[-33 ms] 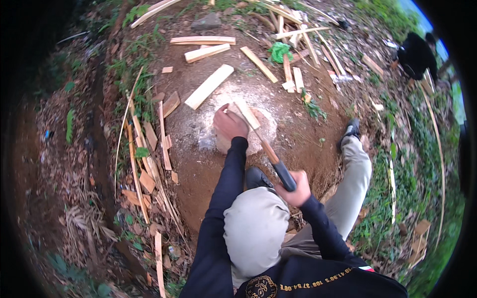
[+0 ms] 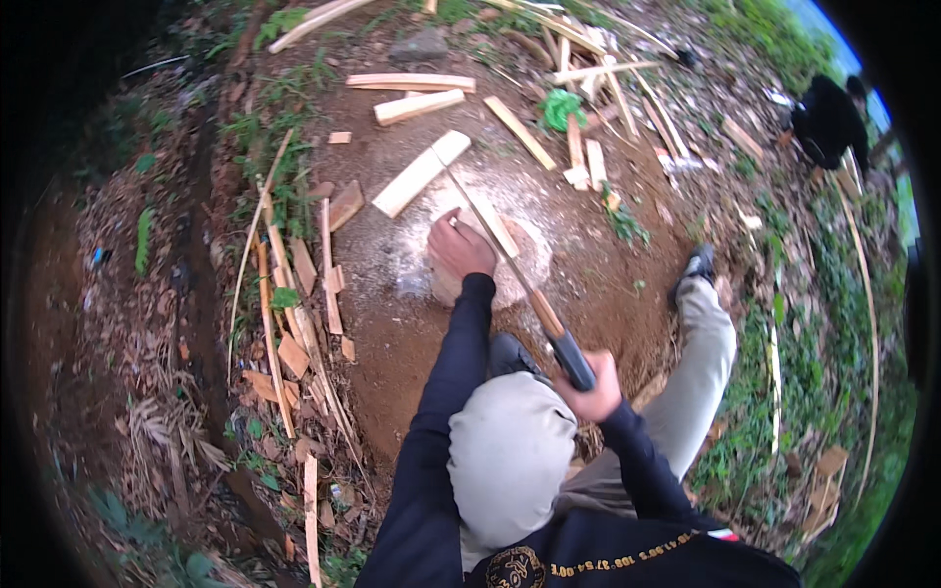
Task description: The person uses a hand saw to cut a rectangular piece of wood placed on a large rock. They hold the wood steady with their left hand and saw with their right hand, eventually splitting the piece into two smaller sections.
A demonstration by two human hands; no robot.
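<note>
1. Right hand (image 2: 596, 390): closed around the black grip of the knife (image 2: 571, 359). The palm side and the butt of the grip are covered by the fingers.
2. Knife: brown section ahead of the grip, then a long, narrow blade pointing up and to the left. Its edge is too fine to make out.
3. Blade tip: overlaps the plank (image 2: 412, 183) beyond the stump (image 2: 535, 253) in this view. Contact between tip and plank cannot be told.
4. Wood piece (image 2: 505, 235): pale, narrow, located at the stump, on the right side of the blade. The blade may cover part of it; its lower end is hard to separate from the stump top.
5. Left hand (image 2: 463, 249): at the left part of the stump, back upward, fingers bent. The fingertips are partly hidden; whether they pinch anything cannot be told.
6. Stump: pale, round top, partly covered by the left hand and the blade. Pale debris surrounds it.
7. Shoe (image 2: 508, 353): dark, below the stump, partly hidden by the knee (image 2: 512, 441).
8. Co-worker (image 2: 828, 122): dark clothing, near the upper right rim; hands not distinguishable.
9. Sleeves (image 2: 446, 367): dark, the left one cut off at the lower edge.
</note>
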